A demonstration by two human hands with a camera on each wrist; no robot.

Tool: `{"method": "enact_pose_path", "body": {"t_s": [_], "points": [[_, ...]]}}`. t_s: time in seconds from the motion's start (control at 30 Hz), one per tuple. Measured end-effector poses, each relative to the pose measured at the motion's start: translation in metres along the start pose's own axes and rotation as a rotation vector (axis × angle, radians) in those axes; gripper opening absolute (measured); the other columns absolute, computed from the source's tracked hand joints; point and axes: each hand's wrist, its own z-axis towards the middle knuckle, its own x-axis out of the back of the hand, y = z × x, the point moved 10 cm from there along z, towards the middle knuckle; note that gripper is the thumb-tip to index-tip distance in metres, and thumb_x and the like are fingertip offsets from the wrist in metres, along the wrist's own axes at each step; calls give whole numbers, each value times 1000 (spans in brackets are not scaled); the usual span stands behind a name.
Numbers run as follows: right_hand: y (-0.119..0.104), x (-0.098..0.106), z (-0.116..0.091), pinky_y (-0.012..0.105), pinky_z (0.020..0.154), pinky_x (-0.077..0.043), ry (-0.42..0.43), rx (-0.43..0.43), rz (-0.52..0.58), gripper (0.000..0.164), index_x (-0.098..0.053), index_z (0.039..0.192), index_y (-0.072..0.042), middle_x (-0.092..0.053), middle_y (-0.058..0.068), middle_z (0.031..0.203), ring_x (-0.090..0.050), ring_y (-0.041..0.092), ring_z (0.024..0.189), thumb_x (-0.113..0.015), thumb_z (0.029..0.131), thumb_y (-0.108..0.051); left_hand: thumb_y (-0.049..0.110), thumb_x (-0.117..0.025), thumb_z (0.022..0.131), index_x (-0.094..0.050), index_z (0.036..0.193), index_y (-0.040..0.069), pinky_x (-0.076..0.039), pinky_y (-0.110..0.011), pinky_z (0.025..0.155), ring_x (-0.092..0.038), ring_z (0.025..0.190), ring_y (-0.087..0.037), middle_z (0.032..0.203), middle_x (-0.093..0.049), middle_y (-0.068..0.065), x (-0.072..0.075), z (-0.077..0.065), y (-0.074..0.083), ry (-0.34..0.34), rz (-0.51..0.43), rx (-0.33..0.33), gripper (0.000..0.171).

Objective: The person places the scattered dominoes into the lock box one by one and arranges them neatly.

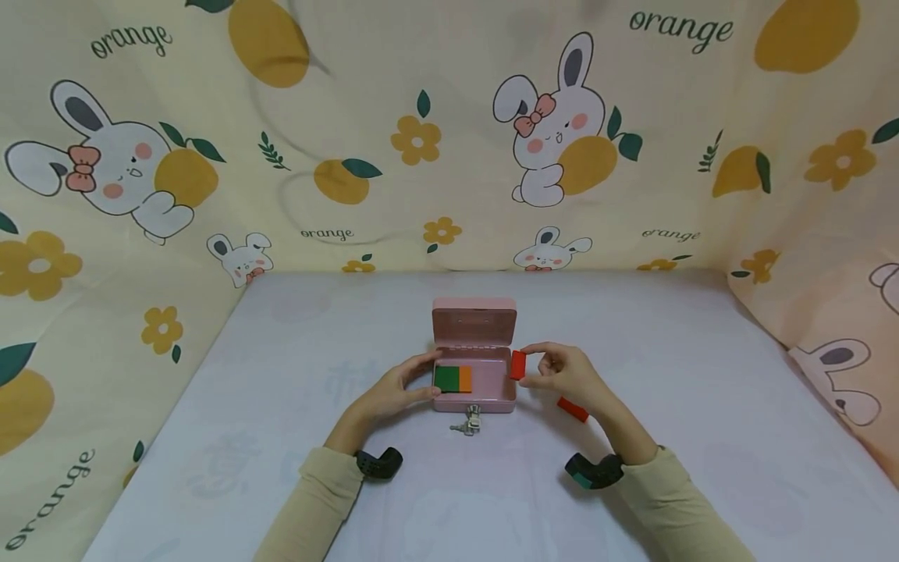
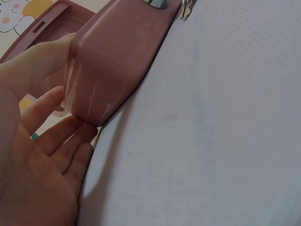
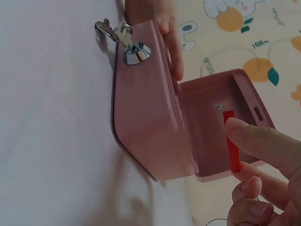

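A pink metal cash box (image 1: 495, 406) stands on the table with its lid (image 1: 474, 322) raised. Inside, toward the left, a green block (image 1: 446, 378) lies against an orange block (image 1: 465, 379). My left hand (image 1: 389, 390) grips the box's left end, thumb at the rim and fingers along the outer wall. Between thumb and fingertip my right hand (image 1: 570, 376) pinches a red block (image 3: 231, 141) by its ends, right at the box's right rim. Another red block (image 1: 572, 410) lies on the table below that hand.
Keys (image 3: 121, 34) hang from the lock (image 3: 137, 54) on the box's front. A white cloth (image 1: 281, 390) covers the table. Patterned curtain (image 1: 421, 179) walls it in at the back and sides. Each wrist wears a dark camera strap (image 1: 593, 471).
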Motion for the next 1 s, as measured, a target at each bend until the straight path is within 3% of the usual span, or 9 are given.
{"method": "enact_pose_path", "body": {"t_s": [0.27,0.5,1.0], "points": [[-1,-8,4,19,51,-33,3,20,11,47,-63,118,1,-43,0,66,-41,8,61,-81,76,-13,20,-67,91,-33,150,12,-21,-53,123,-28,148,-33,159,-31,-11,0,0,3,-1,3,-21,68],[-4,-15,7,19,55,-32,2,50,-49,47,-64,116,0,-44,-2,65,-40,7,61,-81,75,-14,20,-66,91,-33,150,12,-21,-54,123,-28,148,-33,159,-31,-11,0,0,4,2,4,-31,68],[-5,-28,11,18,53,-32,-18,55,-20,46,-65,116,1,-44,-2,64,-41,8,60,-81,74,-10,20,-67,91,-34,150,10,-22,-53,122,-28,148,-34,158,-32,-13,0,-1,5,5,2,-31,68]]}}
